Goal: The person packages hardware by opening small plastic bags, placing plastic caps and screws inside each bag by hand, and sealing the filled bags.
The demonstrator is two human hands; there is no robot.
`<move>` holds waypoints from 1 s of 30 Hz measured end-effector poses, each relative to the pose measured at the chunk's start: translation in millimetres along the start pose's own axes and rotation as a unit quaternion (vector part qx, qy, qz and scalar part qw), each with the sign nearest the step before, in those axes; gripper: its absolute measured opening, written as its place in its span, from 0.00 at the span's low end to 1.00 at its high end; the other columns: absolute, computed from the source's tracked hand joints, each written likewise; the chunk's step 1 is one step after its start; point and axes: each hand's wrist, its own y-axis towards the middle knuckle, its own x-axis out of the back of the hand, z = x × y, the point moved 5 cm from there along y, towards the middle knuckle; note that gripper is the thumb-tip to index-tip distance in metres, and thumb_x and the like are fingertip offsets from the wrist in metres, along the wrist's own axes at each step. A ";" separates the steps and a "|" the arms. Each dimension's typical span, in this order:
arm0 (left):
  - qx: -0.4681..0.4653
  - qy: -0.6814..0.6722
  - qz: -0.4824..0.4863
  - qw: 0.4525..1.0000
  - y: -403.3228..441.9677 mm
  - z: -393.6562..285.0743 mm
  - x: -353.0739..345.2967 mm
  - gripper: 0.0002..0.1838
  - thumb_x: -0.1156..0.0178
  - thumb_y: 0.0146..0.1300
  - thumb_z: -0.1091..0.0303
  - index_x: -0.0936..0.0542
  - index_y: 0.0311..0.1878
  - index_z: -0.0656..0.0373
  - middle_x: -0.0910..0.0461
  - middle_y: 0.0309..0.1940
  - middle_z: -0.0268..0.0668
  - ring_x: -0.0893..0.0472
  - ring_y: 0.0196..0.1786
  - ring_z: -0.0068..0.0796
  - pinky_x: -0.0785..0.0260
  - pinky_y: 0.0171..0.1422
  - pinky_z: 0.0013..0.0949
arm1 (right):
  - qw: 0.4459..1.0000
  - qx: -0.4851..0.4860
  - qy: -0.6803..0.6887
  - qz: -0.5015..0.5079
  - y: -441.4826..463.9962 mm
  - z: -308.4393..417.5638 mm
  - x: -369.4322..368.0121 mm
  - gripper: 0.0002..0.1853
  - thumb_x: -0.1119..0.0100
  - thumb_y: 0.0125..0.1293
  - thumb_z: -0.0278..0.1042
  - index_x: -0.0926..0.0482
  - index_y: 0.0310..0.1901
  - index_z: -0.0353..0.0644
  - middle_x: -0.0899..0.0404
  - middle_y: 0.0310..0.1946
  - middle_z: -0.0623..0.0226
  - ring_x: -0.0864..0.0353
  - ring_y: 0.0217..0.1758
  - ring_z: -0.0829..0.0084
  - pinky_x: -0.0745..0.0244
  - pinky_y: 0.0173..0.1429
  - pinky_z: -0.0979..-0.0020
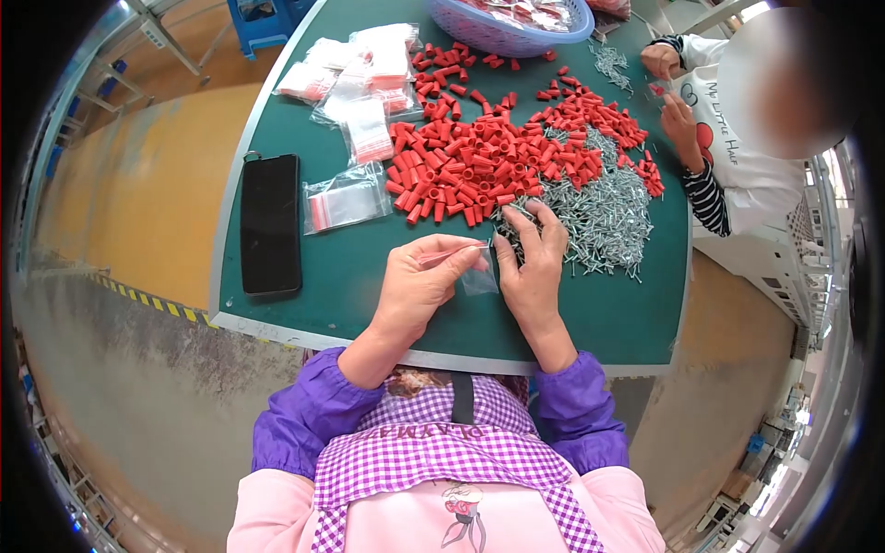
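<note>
My left hand point(419, 284) pinches a small clear zip bag point(478, 277) with a red strip, in front of the heap of red plastic caps point(475, 157). Close beside it on the right, my right hand point(535, 263) has its thumb near the bag's edge and its fingers bent over the near left edge of the screw pile. Whether those fingers hold anything is too small to make out. Silver screws point(608, 217) lie heaped to the right of my right hand, partly mixed with the red caps.
Bags with red strips point(369, 129) are stacked at the back left, near a black phone point(270, 224). A blue basket point(516, 37) holds more bags at the back. A co-worker's hands point(678, 115) are at the right edge of the green table point(359, 318).
</note>
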 end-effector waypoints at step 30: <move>-0.128 0.095 -0.031 0.987 -14.4 -17.5 16.0 0.05 0.34 0.59 0.76 0.22 0.34 0.63 0.17 0.31 0.39 0.28 0.20 0.12 0.37 0.20 0.16 | 0.957 0.228 -0.095 0.151 32.4 27.5 4.2 0.11 0.43 0.50 0.25 0.19 0.37 0.37 0.27 0.32 0.65 0.27 0.40 0.64 0.29 0.47 0.66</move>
